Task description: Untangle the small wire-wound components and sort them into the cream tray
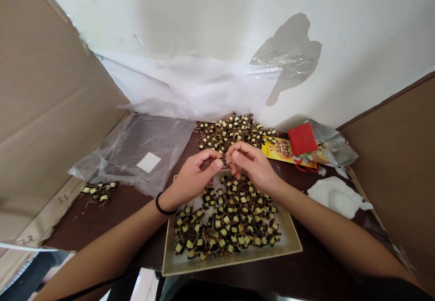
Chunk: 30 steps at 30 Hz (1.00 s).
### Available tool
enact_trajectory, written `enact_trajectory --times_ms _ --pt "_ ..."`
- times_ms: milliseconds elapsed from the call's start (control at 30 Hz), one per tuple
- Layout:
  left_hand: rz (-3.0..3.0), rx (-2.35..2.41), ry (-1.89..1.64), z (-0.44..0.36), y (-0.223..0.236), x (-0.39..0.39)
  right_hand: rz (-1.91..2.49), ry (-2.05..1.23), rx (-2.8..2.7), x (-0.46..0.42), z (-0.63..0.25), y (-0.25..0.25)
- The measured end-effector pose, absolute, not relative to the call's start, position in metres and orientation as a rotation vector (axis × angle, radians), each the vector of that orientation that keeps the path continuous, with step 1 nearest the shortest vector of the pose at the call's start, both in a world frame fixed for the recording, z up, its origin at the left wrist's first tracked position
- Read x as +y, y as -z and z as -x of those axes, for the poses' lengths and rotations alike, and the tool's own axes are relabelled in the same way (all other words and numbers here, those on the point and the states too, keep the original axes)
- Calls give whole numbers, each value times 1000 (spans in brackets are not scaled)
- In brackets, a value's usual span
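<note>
My left hand [197,174], a dark band at its wrist, pinches one small black-and-yellow coil part [223,160] between thumb and forefinger. Close beside it, my right hand [250,165] has its thumb and fingertips pinched together at the part's right side; whatever lies between them is too small to make out. Both hands are above the far edge of a shallow cream tray [234,267]. Many similar coil parts [234,224], black with yellow bands and thin copper-coloured wires, lie jumbled in the tray.
Behind the hands is a heap of the same parts [238,128]. A clear plastic bag [115,142] and a small cluster of parts [98,191] lie left. Snack packets [282,150], a red packet [302,138] and crumpled tissue [336,196] lie right. Cardboard walls [44,88] flank the table.
</note>
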<state>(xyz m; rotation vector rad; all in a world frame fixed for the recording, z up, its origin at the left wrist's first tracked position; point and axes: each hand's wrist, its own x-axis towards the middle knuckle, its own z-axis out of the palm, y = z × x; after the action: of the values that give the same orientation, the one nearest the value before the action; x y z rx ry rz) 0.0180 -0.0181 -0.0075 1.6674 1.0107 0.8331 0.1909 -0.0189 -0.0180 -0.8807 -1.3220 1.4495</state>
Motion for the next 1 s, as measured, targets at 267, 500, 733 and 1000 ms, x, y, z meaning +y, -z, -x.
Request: enact_trajectory --times_ms 267,500,733,1000 --pt "-1658 1078 -839 -19 7 -19 1030 -1297 -1393 -20 -191 17" --pt "-1626 1115 -837 -20 6 -20 1113 -872 -1511 -22 -190 16" --pt "-1666 1068 -776 -19 4 -21 1093 -672 -1646 -24 -191 18" --pt "-1595 1056 -773 -18 7 -20 1080 -887 -1451 -22 -192 15"
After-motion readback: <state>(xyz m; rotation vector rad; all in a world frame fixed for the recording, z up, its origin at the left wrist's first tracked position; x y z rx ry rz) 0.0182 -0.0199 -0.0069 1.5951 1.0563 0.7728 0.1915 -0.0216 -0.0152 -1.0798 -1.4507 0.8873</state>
